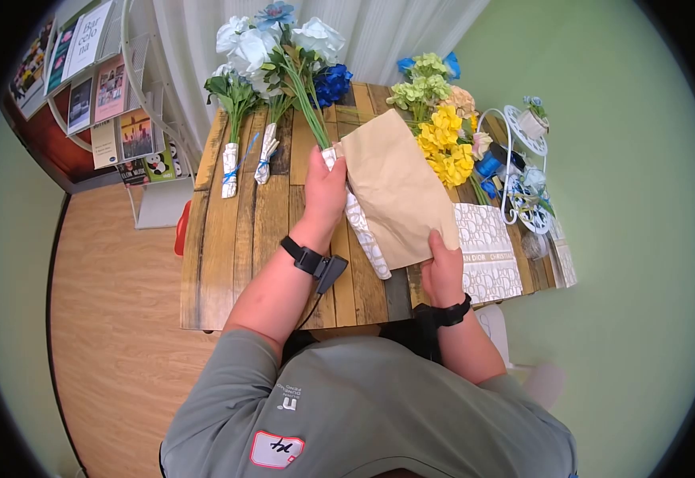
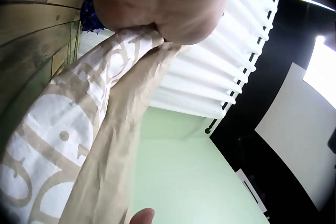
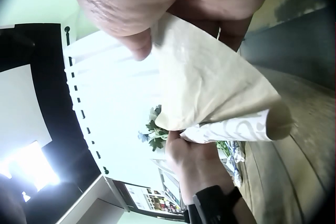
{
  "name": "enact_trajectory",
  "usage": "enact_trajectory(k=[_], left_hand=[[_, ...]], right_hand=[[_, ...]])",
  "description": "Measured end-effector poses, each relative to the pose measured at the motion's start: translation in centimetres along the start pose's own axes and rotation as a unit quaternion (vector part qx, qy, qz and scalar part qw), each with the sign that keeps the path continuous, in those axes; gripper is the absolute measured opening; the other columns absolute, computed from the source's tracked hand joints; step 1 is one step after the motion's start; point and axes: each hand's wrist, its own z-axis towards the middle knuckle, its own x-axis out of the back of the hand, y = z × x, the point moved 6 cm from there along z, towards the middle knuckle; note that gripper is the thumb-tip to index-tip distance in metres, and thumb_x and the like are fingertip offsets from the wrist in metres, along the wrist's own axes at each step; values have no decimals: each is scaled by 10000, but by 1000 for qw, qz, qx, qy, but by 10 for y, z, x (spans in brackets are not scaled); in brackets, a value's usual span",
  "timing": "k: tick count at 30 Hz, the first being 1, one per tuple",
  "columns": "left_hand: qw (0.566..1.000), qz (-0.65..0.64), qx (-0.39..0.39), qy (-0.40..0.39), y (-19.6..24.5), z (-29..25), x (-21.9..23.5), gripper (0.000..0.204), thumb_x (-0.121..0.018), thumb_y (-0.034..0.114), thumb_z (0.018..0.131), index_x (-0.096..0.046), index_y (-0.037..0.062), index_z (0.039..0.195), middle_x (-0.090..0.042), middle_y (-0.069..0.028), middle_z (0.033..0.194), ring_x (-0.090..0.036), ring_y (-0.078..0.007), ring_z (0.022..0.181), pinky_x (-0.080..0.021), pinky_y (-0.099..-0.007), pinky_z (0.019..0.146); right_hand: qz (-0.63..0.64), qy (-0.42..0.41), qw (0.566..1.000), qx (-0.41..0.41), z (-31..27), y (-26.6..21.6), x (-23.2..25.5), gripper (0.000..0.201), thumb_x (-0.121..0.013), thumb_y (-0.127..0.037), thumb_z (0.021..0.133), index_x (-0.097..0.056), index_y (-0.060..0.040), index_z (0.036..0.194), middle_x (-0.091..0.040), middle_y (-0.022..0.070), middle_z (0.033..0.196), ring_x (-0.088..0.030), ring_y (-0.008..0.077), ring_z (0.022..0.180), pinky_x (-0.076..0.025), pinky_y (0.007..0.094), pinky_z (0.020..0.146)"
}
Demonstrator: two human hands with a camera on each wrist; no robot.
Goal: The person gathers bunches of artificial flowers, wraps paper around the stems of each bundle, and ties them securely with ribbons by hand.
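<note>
My left hand (image 1: 326,190) grips a bunch of long green stems (image 1: 306,99) together with the upper edge of a sheet of wrapping paper (image 1: 399,187). A blue flower (image 1: 276,13) tops the stems. The sheet's plain brown face is up, and its left side curls into a tube showing the white patterned face (image 1: 361,231). With thumb and fingers, my right hand (image 1: 444,271) pinches the sheet's lower right corner, pulling it out wide. In the right wrist view the patterned roll (image 3: 236,128) has an open end, and the left hand (image 3: 191,161) holds its far end.
Two paper-wrapped bouquets tied with blue ribbon (image 1: 264,155) lie at the table's left. Yellow flowers (image 1: 447,143) and green ones lie at the right, near a patterned sheet (image 1: 487,255), ribbon spools (image 1: 489,165) and a white wire stand (image 1: 510,179). A book rack (image 1: 136,119) stands left.
</note>
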Motion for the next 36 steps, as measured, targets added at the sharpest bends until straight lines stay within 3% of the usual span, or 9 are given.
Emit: enact_trajectory(k=[3,5,10,13,18,22,26,28,36], left_hand=[[1000,-2,3,9,-6,0,4,247,-475,7,1016,-470,24,1262,-640,-71,1147,-624,-148,1033,-501,-300,927],[1000,17,-1,20,-7,0,7,239,-476,14,1021,-471,24,1259,-640,-70,1147,-622,-149,1034,-498,-298,931],[996,75,-14,53,-20,5,21,244,-484,51,1038,-473,43,1282,-632,-55,1074,-619,-141,918,-528,-310,819],[997,35,14,68,-31,6,37,252,-499,158,1055,-498,51,1283,-633,-50,983,-604,-151,821,-514,-305,746],[887,-408,173,-128,-42,5,26,408,-355,405,1090,-499,131,1357,-578,-86,825,-570,-212,573,-476,-382,472],[871,-402,126,-255,-29,7,25,599,-409,433,1028,-355,107,1527,-583,-125,978,-568,-241,733,-486,-377,609],[851,-432,161,-254,-16,2,18,646,-428,463,1009,-347,90,1530,-608,-151,1025,-576,-248,733,-486,-387,617],[843,-434,156,-276,-12,0,9,693,-437,502,994,-335,84,1537,-622,-174,1059,-590,-257,740,-488,-396,625],[881,-377,213,-193,3,-30,-41,453,-404,347,1088,-424,120,1479,-613,-71,890,-592,-189,648,-496,-304,549]], right_hand=[[-167,68,981,67,-20,-4,0,391,-561,-87,1001,-533,51,1366,-642,141,1279,-610,217,1173,-463,336,1006],[-303,-8,939,166,-41,-15,-30,332,-579,-92,993,-596,59,1288,-676,150,1202,-629,200,1119,-473,319,960],[-320,-127,932,116,-53,2,-60,299,-557,-42,986,-632,22,1268,-659,145,1277,-609,218,1208,-444,332,1039],[-420,-292,832,216,-56,10,-79,390,-566,25,916,-630,-33,1296,-584,171,1388,-547,347,1304,-421,397,1102],[-502,-356,742,267,-62,11,-94,355,-612,-42,922,-629,-42,1277,-569,197,1392,-546,379,1288,-429,430,1090],[-508,-415,699,285,-74,2,-102,382,-602,-148,952,-603,-24,1314,-564,197,1394,-527,373,1308,-412,428,1096],[-422,-352,783,290,-59,-6,-64,383,-532,-205,1012,-586,-8,1336,-577,191,1382,-543,323,1295,-422,405,1078],[-437,-134,870,187,-31,-14,-29,337,-541,-137,1022,-598,-10,1328,-637,143,1288,-607,258,1182,-450,350,1029],[-187,-148,970,-41,38,40,-61,326,-479,-198,1070,-566,29,1288,-650,75,1165,-606,133,1041,-467,274,938]])
